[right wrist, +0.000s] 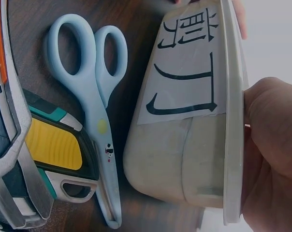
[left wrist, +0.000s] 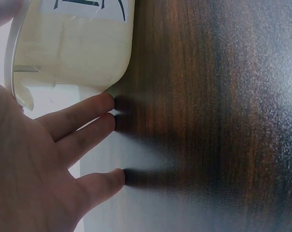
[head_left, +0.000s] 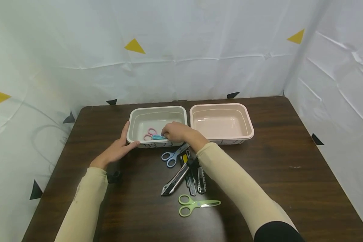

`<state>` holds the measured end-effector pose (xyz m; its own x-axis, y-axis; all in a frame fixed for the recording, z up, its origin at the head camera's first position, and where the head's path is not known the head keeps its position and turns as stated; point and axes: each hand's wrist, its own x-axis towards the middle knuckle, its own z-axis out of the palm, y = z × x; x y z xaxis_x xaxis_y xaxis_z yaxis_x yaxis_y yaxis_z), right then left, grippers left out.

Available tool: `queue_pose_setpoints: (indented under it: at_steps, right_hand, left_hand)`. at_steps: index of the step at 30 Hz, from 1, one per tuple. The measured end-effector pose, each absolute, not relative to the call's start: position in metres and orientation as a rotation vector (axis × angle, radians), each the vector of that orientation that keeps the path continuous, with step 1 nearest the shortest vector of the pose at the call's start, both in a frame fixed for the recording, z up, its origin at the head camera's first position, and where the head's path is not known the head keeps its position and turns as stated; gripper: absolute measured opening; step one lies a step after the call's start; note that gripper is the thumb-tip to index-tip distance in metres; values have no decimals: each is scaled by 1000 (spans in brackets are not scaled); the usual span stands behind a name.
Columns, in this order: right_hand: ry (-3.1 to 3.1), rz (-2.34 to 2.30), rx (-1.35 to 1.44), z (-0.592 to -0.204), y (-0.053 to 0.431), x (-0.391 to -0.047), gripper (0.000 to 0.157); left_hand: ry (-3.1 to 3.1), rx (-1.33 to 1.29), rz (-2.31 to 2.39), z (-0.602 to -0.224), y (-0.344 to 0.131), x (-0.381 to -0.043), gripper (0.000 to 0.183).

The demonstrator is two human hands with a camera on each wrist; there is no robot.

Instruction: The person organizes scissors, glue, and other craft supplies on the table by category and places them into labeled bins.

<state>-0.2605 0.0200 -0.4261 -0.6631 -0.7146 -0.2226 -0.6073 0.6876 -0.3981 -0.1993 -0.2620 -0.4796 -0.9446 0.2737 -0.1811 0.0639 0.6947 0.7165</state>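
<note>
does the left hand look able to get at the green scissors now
Probably yes: the left hand rests against the grey bin, and the green scissors lie uncovered on the table; the large cutter lies near the way but looks easy to clear.

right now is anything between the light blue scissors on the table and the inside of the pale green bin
Yes: the light blue scissors lie just outside the pale green bin, whose front wall stands in the way; the right hand also reaches in over its rim.
</note>
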Motion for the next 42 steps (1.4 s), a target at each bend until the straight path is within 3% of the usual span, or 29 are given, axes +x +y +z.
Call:
queue_pose_setpoints:
  at_steps: [22,42]
  right_hand:
    - [2565,-534,-1131,-426,29,-260,32]
    - [2630,-655,-1358,-383,56,-230,35]
  left_hand:
    - [2638,254,1116,-482,-261,-201,93]
    - [2657,231,1079,-477,-264,-199,93]
